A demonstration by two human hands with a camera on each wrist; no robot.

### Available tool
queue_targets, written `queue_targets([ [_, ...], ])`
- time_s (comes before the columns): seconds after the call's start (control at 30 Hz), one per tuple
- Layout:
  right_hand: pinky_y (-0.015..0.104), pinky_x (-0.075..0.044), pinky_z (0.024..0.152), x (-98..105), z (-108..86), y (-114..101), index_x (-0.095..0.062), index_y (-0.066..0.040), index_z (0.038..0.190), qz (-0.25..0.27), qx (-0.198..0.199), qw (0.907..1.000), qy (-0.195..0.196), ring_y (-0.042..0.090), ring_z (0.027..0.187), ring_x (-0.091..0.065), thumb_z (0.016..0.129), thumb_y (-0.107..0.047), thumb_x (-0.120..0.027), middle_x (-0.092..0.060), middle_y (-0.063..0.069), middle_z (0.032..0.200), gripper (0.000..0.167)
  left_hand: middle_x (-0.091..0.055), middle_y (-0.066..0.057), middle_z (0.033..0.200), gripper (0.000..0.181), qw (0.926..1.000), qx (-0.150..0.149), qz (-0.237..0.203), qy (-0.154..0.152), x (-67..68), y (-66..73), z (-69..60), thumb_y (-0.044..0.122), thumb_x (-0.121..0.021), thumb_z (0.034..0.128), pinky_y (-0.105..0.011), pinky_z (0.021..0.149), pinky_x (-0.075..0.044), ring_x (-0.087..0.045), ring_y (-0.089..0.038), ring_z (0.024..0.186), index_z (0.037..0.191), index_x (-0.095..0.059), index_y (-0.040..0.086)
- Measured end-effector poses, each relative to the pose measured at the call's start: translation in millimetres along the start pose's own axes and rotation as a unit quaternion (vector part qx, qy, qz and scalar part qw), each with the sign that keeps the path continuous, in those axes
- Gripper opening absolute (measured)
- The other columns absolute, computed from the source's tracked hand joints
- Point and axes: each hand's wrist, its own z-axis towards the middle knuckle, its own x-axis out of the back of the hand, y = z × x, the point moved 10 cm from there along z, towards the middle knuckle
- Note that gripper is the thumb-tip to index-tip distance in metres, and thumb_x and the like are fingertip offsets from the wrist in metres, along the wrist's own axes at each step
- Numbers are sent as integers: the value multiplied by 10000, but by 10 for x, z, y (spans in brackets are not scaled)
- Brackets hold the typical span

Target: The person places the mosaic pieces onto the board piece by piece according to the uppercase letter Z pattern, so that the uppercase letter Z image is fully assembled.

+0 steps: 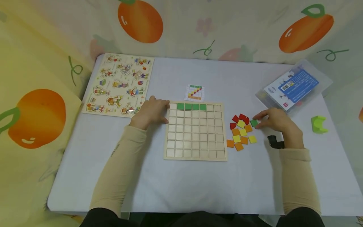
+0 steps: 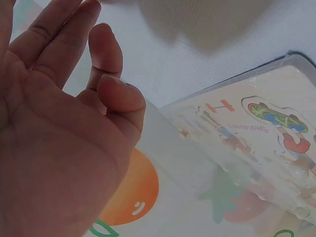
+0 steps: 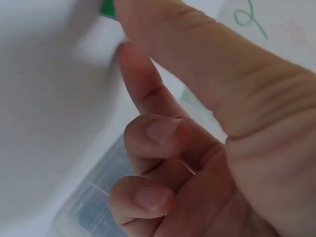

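Observation:
A square wooden grid board (image 1: pixel 187 130) lies mid-table, with several green tiles (image 1: pixel 195 107) in its top row. At the board's upper left edge is my left hand (image 1: pixel 151 112), fingertips against or very near it. The left wrist view shows that hand's palm (image 2: pixel 64 143) with nothing in it. Right of the board, my right hand (image 1: pixel 275 121) pinches a loose green tile (image 1: pixel 253 123) between thumb and index finger. In the right wrist view the thumb partly hides this green tile (image 3: pixel 108 9). Yellow, orange and red pieces (image 1: pixel 243 132) lie beside it.
A pattern card (image 1: pixel 194 93) lies above the board. At upper left is a picture puzzle board (image 1: pixel 117 85). A clear plastic box (image 1: pixel 295 85) stands at upper right. A lime-green piece (image 1: pixel 319 124) and a black piece (image 1: pixel 275 142) lie on the right side.

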Motion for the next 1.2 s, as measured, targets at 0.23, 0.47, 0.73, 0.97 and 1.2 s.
queue_targets([
  [0.23,331,-440,759,137,77,-78,-742,20,1020,-69,90,9987,504,300,892,-590,851,-230,-843,-739,204,993,318,-657,-121,1439,729,10000,27,-4,50,74,-19,-10,292,-908,759,-567,990,-493,-542,-400,1155,1405,-629,99],
  [0.47,267,-396,624,266,203,-472,-777,-17,1052,534,319,9941,885,206,771,-509,918,-325,-792,-734,149,937,336,-660,-124,1432,709,9999,4,-30,99,114,-7,-6,287,-907,761,-557,976,-495,-540,-395,1143,1388,-637,96],
  [0.73,284,-400,685,26,683,-1163,-803,-28,1030,766,589,9917,846,235,811,-521,919,-284,-793,-763,196,1061,279,-663,-127,1422,665,10000,53,-57,-31,39,0,2,282,-907,760,-559,1001,-486,-538,-388,1145,1350,-652,109],
  [0.97,424,-472,942,-166,941,-1357,-806,-55,1083,576,305,9975,284,300,1081,-595,914,-303,-797,-757,178,1199,300,-691,-118,1387,647,10000,23,35,19,20,23,5,284,-919,744,-546,973,-499,-550,-373,1108,1315,-670,109],
  [1.2,395,-464,864,-203,976,-1355,-808,-83,1053,365,133,9991,166,284,1045,-571,910,-318,-801,-753,160,1193,275,-701,-121,1367,634,9999,-22,80,97,19,16,19,288,-918,741,-535,945,-504,-554,-363,1082,1298,-674,107],
])
